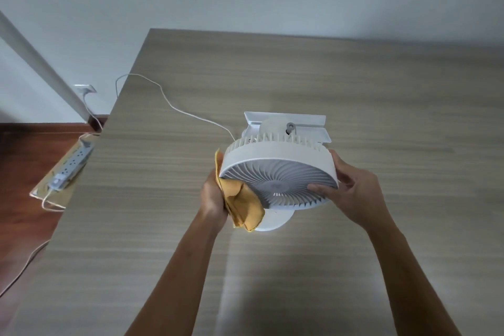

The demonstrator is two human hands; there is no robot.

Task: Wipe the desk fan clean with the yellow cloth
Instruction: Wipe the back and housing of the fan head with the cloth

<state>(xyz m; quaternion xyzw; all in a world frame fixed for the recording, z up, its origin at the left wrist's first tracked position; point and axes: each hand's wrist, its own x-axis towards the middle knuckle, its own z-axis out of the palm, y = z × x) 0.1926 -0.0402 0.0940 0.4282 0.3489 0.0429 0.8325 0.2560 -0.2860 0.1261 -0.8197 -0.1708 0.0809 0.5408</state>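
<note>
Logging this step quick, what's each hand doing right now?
Left hand: closed on the yellow cloth, pressing it against the desk fan.
Right hand: gripping the fan's rim.

The left hand (214, 194) hides its fingers behind the bunched yellow cloth (242, 200), which covers the near-left rim of the desk fan (278, 172). The fan's round base (275, 219) shows only as a sliver beneath the head. The power strip (72, 165) on the floor at left is blurred, its sockets indistinct. Both forearms run off the near edge, as does the bench (381, 90) at right.
</note>
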